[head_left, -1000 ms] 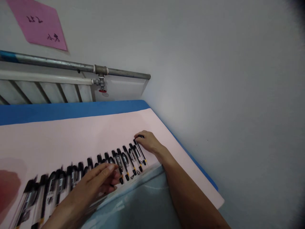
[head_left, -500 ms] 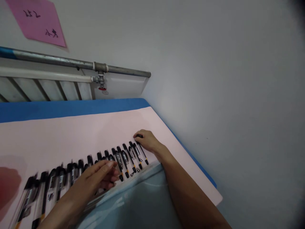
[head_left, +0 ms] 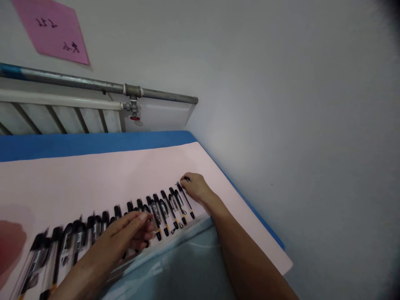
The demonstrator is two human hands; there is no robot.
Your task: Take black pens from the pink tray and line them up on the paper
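Observation:
A long row of clear-barrelled pens (head_left: pixel 164 212) with black ends and yellow bands lies on the pink table top. Black clip caps (head_left: pixel 163 206) lie among them, and a few small silvery tips (head_left: pixel 180 225) sit by their near ends. At the row's far right end, my right hand (head_left: pixel 195 185) is closed in a pinch on a small black piece that looks like a pen cap (head_left: pixel 186 179). Just left of it lies the last slim black refill (head_left: pixel 186 200). My left hand (head_left: pixel 134 229) hovers over the row's middle, fingers loosely bent and apart, nothing visible in them.
Clear plastic sheeting (head_left: pixel 175 258) covers the near table edge below my hands. A blue border (head_left: pixel 93 141) runs along the back. Behind are a metal pipe with a red-handled valve (head_left: pixel 134 118) and a radiator (head_left: pixel 28 118). A wall (head_left: pixel 281 125) stands close on the right. A blurred red object (head_left: pixel 11 246) is at left.
My right hand has shifted slightly right with the black piece, so a silvery end at the top of the last refill now shows. My left hand has barely moved.

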